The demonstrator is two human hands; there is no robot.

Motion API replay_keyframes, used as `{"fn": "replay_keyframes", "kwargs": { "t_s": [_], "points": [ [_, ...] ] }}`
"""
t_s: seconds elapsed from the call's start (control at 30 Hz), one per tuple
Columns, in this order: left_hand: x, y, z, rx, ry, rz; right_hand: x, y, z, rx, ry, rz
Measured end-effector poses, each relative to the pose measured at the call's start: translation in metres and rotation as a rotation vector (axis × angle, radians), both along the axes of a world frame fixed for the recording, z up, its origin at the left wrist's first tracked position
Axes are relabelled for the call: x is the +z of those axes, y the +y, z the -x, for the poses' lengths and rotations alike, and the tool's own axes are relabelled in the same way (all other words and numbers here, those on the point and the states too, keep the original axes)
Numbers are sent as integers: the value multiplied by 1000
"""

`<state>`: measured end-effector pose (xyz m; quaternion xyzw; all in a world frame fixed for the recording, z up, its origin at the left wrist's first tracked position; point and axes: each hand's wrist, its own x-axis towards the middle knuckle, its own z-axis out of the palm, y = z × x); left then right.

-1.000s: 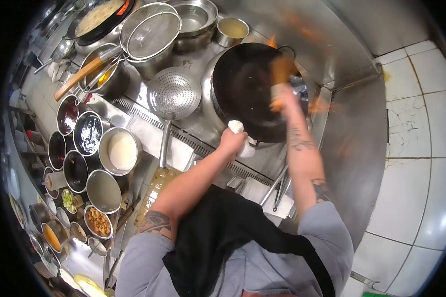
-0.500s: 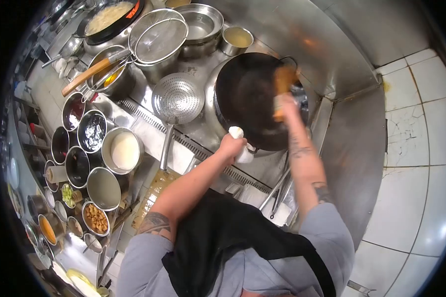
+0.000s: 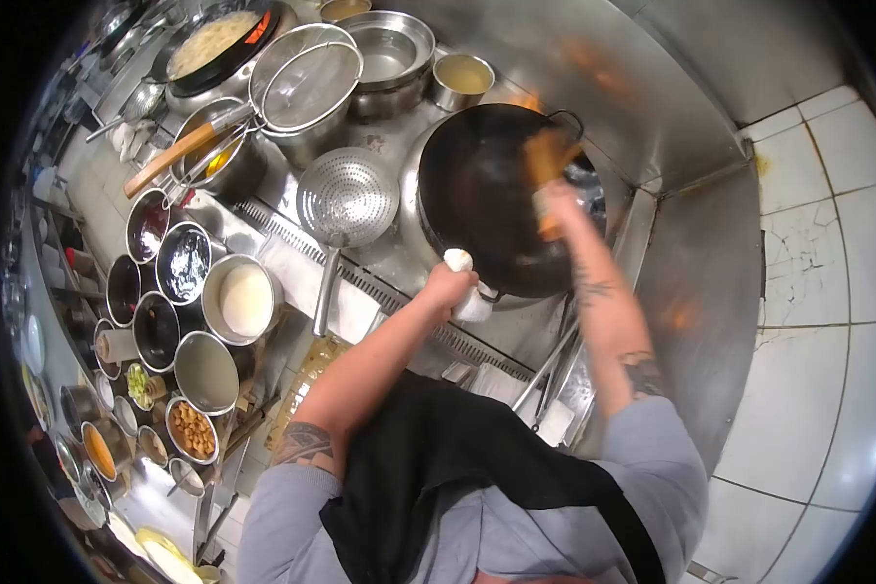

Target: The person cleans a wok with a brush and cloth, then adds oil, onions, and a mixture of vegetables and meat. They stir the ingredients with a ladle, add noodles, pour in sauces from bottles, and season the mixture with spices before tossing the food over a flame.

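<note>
Left grip [image 3: 448, 290] is clamping white cloth [image 3: 473, 309] by the wok's [image 3: 472, 200] near handle. Right grip [image 3: 563, 206] is clenching a blurred brown brush [image 3: 545, 159] inside the wok. Flame [image 3: 527, 100] is showing past the wok's far rim; if the cloth were slipping, heat could be burning the left grip.
</note>
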<state>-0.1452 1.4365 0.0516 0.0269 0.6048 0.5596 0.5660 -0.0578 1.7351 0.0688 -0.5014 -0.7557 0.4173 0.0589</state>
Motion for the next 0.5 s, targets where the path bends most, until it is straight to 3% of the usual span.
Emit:
{"fn": "replay_keyframes", "kwargs": {
  "t_s": [0.03, 0.07, 0.13, 0.2, 0.23, 0.27, 0.3, 0.33, 0.37, 0.4, 0.47, 0.5],
  "points": [
    [-7, 1, 1, -31, 24, 17, -59, -13, 14, 225, -25, -10],
    [-13, 2, 2, -60, 37, -15, -53, -82, 38, 32, 152, 275],
    [-10, 7, 1, -22, 41, -81, -21, -134, 45, 345, 181, 213],
    [21, -2, -1, 13, -26, -25, 37, -103, -1, 716, -113, 212],
    [29, -2, 1, -9, 2, 65, 37, -63, -35, 928, -138, 130],
    [21, 0, -1, -30, 59, 108, 22, -2, -81, 920, -503, -195],
    [1, 5, -8, 6, 46, 80, 63, 16, -96, 516, -477, 127],
    [31, -4, -5, -23, 197, 142, 138, -31, -66, 165, -838, -456],
    [2, 1, -8, -83, 281, 83, 101, 22, -93, 536, -936, -760],
    [-18, 11, -14, -9, 337, 101, 60, 56, -95, 186, -498, -651],
    [-14, 10, -13, 6, 303, 100, -20, 60, -79, 43, -142, -718],
    [-2, 4, -12, 7, 328, 108, -35, 41, -54, 36, -165, -501]
  ]
}}
